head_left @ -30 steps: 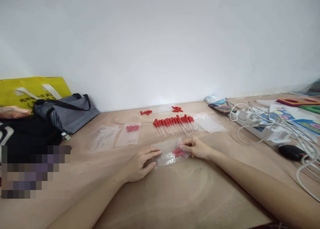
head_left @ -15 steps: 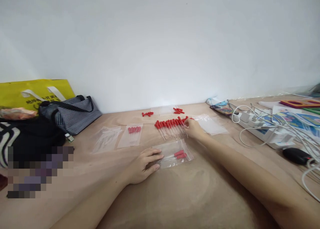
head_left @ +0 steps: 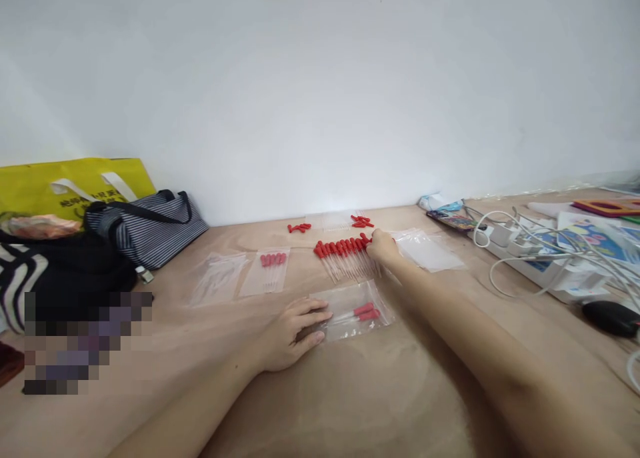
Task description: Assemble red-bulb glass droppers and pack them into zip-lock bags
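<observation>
Flat on the table lies a clear plastic bag (head_left: 345, 328) with red-bulbed droppers (head_left: 367, 311) inside. My left hand (head_left: 293, 335) rests on its left edge, fingers spread and thumb apart. Farther back, many droppers (head_left: 343, 248) lie side by side in a row, red bulbs toward the wall and thin clear stems toward me. My right hand (head_left: 384, 250) is at the right end of this row, its fingers closed at a red bulb; the fingertips are partly hidden. Left of the row is a filled bag of droppers (head_left: 273, 261).
Empty-looking clear bags lie at left (head_left: 217, 278) and right (head_left: 430, 250). Loose red bulbs (head_left: 299, 228) lie near the wall. A striped bag (head_left: 150, 228) and a yellow bag (head_left: 30, 185) stand at left. A power strip (head_left: 550, 278) with tangled cables is at right.
My right hand has shifted slightly away from me along the right end of the dropper row. My left hand stays on the bag. The view has turned a little left.
</observation>
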The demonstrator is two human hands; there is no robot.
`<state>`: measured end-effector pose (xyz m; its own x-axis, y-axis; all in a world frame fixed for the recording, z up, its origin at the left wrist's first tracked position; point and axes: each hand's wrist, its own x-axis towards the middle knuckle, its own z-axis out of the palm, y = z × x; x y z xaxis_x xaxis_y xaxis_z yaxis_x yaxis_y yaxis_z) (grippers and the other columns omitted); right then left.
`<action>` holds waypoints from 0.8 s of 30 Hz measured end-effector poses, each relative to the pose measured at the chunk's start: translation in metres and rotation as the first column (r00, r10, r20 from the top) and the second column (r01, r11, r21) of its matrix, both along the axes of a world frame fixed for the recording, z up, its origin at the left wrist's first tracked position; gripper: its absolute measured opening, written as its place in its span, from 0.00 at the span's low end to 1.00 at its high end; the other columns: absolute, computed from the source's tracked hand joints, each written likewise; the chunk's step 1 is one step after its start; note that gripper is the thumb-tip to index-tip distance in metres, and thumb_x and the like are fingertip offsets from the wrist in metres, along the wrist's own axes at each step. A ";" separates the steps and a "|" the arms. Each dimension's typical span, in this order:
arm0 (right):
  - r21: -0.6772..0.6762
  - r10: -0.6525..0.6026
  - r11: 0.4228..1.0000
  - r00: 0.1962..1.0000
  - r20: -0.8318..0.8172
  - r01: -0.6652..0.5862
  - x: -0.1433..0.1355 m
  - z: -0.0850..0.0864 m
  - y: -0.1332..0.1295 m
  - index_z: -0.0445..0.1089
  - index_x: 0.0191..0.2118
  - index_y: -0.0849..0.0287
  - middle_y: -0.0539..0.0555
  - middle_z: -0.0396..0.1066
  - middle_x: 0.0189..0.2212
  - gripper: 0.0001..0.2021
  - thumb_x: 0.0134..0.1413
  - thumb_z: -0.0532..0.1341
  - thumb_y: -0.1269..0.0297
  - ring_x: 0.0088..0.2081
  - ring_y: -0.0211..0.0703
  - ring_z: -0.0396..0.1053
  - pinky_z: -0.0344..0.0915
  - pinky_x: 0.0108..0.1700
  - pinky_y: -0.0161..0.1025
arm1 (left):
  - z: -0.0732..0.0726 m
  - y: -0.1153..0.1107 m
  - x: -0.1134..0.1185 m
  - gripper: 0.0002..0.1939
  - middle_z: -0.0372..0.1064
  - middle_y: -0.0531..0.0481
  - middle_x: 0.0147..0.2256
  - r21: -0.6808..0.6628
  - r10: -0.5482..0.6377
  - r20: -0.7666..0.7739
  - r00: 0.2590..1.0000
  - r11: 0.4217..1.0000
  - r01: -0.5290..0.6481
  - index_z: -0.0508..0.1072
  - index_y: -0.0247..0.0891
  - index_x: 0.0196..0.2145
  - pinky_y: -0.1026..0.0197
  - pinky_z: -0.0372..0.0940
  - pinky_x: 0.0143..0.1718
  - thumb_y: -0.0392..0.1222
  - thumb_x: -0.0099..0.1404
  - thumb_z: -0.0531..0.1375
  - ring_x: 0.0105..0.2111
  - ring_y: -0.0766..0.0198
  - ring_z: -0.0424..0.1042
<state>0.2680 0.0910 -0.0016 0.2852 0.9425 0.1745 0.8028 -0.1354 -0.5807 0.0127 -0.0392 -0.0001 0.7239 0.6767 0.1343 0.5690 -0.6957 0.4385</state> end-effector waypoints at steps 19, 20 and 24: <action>0.334 0.298 0.942 0.509 -0.808 -0.020 0.031 -0.009 -0.114 0.47 0.45 0.55 0.41 0.59 0.20 0.28 0.39 0.61 0.59 0.20 0.35 0.64 0.63 0.22 0.34 | 0.001 0.004 0.002 0.16 0.59 0.50 0.53 0.001 0.040 -0.056 0.998 0.999 -0.040 0.66 0.47 0.49 0.50 0.52 0.53 0.42 0.63 0.50 0.53 0.57 0.56; 0.325 0.292 0.945 0.483 -0.825 -0.016 0.028 -0.010 -0.114 0.47 0.44 0.55 0.41 0.60 0.20 0.27 0.38 0.61 0.59 0.20 0.35 0.65 0.63 0.23 0.34 | 0.001 0.005 0.002 0.16 0.59 0.50 0.53 0.001 0.040 -0.062 0.997 0.999 -0.041 0.66 0.47 0.49 0.49 0.52 0.54 0.42 0.63 0.50 0.53 0.57 0.56; 0.269 0.268 0.962 0.359 -0.894 -0.049 0.016 -0.016 -0.118 0.49 0.40 0.54 0.42 0.62 0.20 0.22 0.39 0.61 0.61 0.20 0.34 0.66 0.65 0.24 0.34 | 0.002 0.005 0.002 0.16 0.58 0.50 0.53 -0.002 0.031 -0.084 0.996 0.999 -0.032 0.66 0.49 0.48 0.47 0.50 0.54 0.43 0.63 0.50 0.54 0.56 0.55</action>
<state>0.2842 -0.0272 -0.0180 0.2194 0.9737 0.0608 -0.2460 0.1155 -0.9624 0.0145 -0.0346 0.0020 0.7108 0.6997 0.0720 0.6253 -0.6755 0.3908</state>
